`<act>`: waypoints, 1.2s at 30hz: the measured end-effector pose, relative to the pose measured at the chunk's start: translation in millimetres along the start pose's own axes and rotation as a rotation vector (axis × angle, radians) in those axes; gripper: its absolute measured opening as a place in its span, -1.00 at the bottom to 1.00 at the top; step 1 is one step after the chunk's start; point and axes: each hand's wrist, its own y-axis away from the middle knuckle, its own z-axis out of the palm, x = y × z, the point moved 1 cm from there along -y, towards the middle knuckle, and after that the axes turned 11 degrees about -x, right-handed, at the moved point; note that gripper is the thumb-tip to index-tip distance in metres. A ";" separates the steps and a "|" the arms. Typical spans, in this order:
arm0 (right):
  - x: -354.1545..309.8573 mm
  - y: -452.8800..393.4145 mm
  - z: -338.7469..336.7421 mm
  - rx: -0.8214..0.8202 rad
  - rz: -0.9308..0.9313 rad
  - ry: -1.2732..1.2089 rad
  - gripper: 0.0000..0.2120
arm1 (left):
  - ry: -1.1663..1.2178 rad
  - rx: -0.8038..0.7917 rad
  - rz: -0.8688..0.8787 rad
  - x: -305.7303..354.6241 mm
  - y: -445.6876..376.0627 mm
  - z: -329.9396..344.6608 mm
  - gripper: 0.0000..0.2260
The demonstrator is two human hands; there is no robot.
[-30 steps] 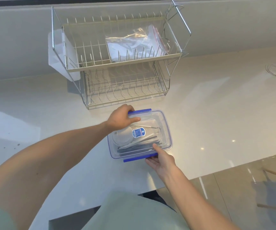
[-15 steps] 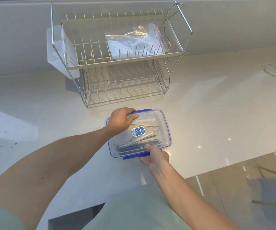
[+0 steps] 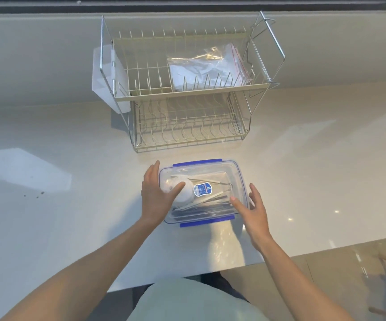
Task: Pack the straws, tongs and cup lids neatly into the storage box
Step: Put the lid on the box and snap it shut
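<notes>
Now the lidded storage box lies on the counter before the dish rack, long axis left-right, left hand flat on it, right hand open beside it, neither gripping.

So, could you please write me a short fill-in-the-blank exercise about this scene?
1. The storage box has clips coloured ____.
2. The left hand rests on the box's ____.
3. The plastic bag lies on the dish rack's ____ tier.
4. The right hand is holding ____.

Missing words: blue; lid; upper; nothing
</notes>
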 end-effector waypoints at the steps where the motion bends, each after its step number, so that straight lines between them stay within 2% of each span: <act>1: 1.2 -4.7 -3.6 -0.040 -0.020 0.020 -0.18 | 0.058 -0.008 -0.053 -9.2 13.0 -0.6 -0.09; 3: 1.4 -13.2 -8.6 -0.105 -0.055 0.034 -0.23 | 0.172 -0.030 -0.144 -23.7 38.4 0.7 -0.08; 5: 2.5 -20.3 -11.7 -0.150 -0.063 0.019 -0.26 | 0.269 -0.051 -0.207 -33.9 58.5 2.5 -0.15; 8: 4.1 -22.9 -15.5 -0.181 -0.061 0.004 -0.27 | 0.342 -0.080 -0.255 -39.3 75.6 5.4 -0.29; 11: 3.0 -23.7 -16.6 -0.199 -0.070 -0.025 -0.31 | 0.386 -0.073 -0.283 -34.9 77.9 6.7 -0.34; 16: -16.3 -33.5 -11.5 -0.209 -0.114 -0.044 -0.48 | 0.417 -0.017 -0.273 -22.7 67.0 -1.8 -0.38; 19: -41.9 -46.3 -7.0 -0.223 -0.148 -0.049 -0.50 | 0.502 0.053 -0.240 -6.6 46.5 -16.8 -0.41; 23: -80.6 -74.3 2.8 -0.230 -0.223 -0.068 -0.50 | 0.560 0.084 -0.201 24.3 5.7 -36.9 -0.61; 28: -118.0 -122.9 15.1 -0.221 -0.214 -0.121 -0.48 | 0.609 0.115 -0.211 45.1 -48.4 -50.1 -0.46; 36: -154.7 -183.1 25.0 -0.207 -0.184 -0.081 -0.42 | 0.604 0.089 -0.247 54.5 -116.9 -60.2 -0.45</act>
